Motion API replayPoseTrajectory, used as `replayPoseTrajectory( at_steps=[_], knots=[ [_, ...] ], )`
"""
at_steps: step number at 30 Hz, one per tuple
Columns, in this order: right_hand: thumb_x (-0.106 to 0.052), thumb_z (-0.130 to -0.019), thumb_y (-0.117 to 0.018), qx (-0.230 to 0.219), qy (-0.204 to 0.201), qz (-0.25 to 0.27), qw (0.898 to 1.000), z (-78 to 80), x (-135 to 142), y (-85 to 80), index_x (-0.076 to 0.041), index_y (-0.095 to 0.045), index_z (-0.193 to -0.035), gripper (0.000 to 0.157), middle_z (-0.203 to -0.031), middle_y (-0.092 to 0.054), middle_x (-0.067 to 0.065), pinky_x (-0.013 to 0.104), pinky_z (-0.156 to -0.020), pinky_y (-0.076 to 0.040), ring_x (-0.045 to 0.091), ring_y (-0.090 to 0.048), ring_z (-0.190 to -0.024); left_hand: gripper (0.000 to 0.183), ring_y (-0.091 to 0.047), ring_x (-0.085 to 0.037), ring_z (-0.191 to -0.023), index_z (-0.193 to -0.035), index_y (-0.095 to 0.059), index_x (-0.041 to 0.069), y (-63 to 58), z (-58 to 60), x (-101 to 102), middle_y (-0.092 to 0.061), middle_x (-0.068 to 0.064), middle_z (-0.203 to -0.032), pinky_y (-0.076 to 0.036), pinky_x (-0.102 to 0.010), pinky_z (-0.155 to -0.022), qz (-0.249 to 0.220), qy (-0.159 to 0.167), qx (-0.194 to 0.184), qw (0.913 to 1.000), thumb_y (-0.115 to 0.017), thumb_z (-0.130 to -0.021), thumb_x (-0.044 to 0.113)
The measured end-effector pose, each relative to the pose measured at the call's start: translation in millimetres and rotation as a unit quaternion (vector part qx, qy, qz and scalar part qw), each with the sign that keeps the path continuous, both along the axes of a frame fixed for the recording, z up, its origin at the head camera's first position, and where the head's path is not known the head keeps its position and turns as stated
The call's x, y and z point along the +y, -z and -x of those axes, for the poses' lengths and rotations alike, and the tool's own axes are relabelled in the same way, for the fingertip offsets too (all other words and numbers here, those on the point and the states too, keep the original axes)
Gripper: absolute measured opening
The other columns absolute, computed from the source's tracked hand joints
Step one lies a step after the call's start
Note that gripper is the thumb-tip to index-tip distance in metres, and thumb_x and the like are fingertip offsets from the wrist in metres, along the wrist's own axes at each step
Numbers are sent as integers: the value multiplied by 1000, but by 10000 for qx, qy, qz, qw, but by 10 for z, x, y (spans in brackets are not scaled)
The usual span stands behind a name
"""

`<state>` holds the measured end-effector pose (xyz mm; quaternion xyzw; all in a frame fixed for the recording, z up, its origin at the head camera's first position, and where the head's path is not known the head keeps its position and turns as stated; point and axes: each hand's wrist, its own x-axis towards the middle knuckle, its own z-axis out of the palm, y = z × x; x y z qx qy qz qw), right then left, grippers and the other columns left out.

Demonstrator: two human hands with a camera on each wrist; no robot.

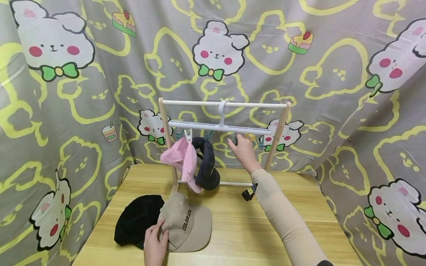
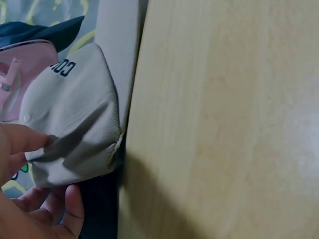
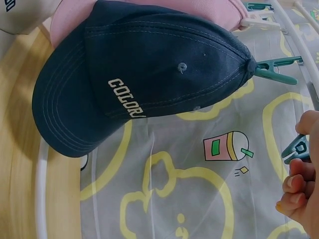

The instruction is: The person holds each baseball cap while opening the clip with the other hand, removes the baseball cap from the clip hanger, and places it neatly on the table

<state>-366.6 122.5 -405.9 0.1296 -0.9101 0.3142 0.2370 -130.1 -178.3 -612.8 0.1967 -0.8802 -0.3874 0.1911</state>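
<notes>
A beige baseball cap lettered COLORADO lies on the table, overlapping a black cap. My left hand pinches the beige cap's crown, denting the fabric in the left wrist view. Up at the white hanger, my right hand grips a teal clip between thumb and fingers. Left of that hand hang a pink cap from a white clip and a navy cap from a teal clip.
The hanger hooks over the top bar of a wooden rack on the table. More clips, including a yellow one, hang from its right part. A patterned curtain encloses the back and sides. A black device sits at my right wrist.
</notes>
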Motion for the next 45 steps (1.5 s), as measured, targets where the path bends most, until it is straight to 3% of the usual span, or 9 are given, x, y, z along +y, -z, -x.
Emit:
replayPoseTrajectory(
  at_steps=[8,17,30,39,45],
  knots=[
    [-33,-97,-55,19,-16,-18,10000,4,0,-1,-8,-46,-77,34,-62,-46,5,26,-45,-34,16,-44,-48,36,-55,-37,-112,-116,-69,12,-28,6,24,-52,-16,-121,-47,-58,-90,-44,-35,362,9993,-73,-81,8],
    [-33,-97,-55,-34,-20,17,10000,-4,-2,-7,-8,-46,-77,34,-63,-45,5,27,-45,-34,17,-44,-48,35,-55,-38,-113,-114,-69,10,-101,15,46,-51,-17,-124,-47,-58,-90,-116,34,488,9987,-73,-80,4],
    [-33,-98,-55,-44,-38,19,10000,1,8,-3,-9,-45,-76,34,-61,-44,5,27,-44,-34,16,-42,-47,36,-55,-33,-112,-111,-70,9,-133,45,32,-55,-15,-123,-43,-45,-89,43,108,810,9966,-74,-77,-1],
    [-31,-98,-56,-34,-32,-4,10000,-7,3,-5,-7,-46,-77,33,-62,-44,5,27,-44,-34,17,-43,-47,36,-49,-40,-111,-111,-70,5,-187,64,14,-56,-16,-121,-39,-54,-91,20,240,1035,9943,-73,-76,-3],
    [-33,-97,-55,-27,8,-60,10000,-7,8,-8,-7,-47,-78,33,-63,-46,5,26,-45,-35,17,-44,-48,37,-48,-38,-111,-113,-69,6,-225,102,20,-57,-16,-123,-40,-53,-91,86,323,871,9956,-73,-77,-2]
  ],
)
